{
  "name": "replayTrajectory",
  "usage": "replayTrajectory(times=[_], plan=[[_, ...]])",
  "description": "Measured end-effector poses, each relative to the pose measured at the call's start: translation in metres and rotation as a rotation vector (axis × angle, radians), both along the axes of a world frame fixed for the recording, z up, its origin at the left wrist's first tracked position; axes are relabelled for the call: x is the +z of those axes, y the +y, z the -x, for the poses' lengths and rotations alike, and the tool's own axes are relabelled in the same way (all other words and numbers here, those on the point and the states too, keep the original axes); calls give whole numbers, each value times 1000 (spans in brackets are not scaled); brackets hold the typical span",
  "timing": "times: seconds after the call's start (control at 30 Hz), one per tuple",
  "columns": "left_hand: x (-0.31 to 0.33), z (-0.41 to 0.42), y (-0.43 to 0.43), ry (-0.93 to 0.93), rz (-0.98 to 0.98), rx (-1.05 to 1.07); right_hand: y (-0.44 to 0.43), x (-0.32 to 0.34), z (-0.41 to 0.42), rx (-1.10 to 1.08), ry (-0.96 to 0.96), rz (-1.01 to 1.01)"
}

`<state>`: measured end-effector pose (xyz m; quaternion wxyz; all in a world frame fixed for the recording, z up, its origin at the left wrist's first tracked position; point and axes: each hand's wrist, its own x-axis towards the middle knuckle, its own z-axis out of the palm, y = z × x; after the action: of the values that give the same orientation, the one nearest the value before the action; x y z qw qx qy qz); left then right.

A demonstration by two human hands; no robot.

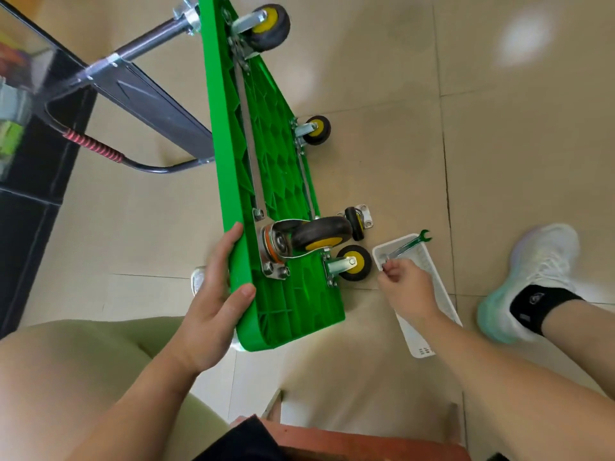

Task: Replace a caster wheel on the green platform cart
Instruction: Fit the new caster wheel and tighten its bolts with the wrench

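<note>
Beige tile floor (499, 144): green plastic platform cart (273, 154) on edge, left hand (213, 304) gripping its rim; right of cart, right hand (407, 287) pinches silver wrench (407, 246) in white plastic tray (422, 341).

Under you lies a glossy beige tiled floor (499, 144) with dark grout lines and a bright patch of reflected light at the upper right. On your left stands a black cabinet (26, 227) with a clear glass top (33, 61), and blurred colourful items show through it. Your white mesh sneaker (532, 271) and black ankle sock (539, 304) rest on the tiles at right. A reddish-brown wooden seat edge (366, 444) shows at the bottom.
</note>
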<state>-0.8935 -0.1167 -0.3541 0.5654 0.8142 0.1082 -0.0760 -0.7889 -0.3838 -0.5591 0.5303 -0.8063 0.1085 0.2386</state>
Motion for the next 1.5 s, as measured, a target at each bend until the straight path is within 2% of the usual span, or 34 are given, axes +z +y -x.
replayTrajectory(times=[0.1, 0.23, 0.37, 0.5, 0.63, 0.87, 1.1, 1.33, 1.5], plan=[[8, 0, -1, 29, -17, 5, 18, 63, -8, -30, -120, -163], [14, -3, 0, 8, -9, -42, 35, 137, -11, 67, -218, -313], [22, -7, 4, 16, -39, -93, 47, 185, -13, 185, -317, -323], [29, -22, 18, 34, -157, -130, 58, 212, -35, 376, -271, -251], [34, -41, 35, 47, -235, -168, 71, 217, -62, 464, -235, -191], [37, -78, 63, 4, -263, -221, 96, 199, -97, 579, -139, -101], [24, -105, 78, -102, -181, -227, 127, 181, -126, 692, 15, -62], [10, -105, 79, -123, -223, -271, 143, 156, -120, 645, 225, -111], [6, -103, 78, -132, -195, -284, 142, 153, -120, 622, 328, -68]])
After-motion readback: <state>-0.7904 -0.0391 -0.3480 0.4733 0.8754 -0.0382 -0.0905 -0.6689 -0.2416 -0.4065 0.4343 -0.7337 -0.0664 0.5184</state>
